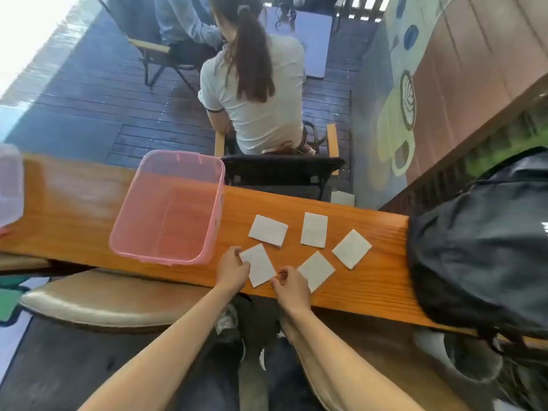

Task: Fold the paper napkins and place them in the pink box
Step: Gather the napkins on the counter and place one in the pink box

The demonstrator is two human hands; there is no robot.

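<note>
I saw five flat, pale paper napkins spread on the glossy orange wooden tabletop point(370, 280). The nearest napkin point(258, 264) was a smooth tilted rectangle at the front edge, and both of my hands were on it. My left hand point(232, 272) pinched its left edge with curled fingers, knuckles up. My right hand point(288, 285) gripped its lower right corner between thumb and fingertips. Both bare forearms reached up from below, angled toward each other.

The other four lay apart from one another: one point(316, 270) just right of my right hand, one point(351, 248) farther right, and two point(268, 230) point(314, 230) toward the far side.

The pink box point(135, 229), translucent plastic with rounded corners, stood open on the tabletop just left of the napkins, nothing inside. A black backpack point(480, 247) sat on the right end.
</note>
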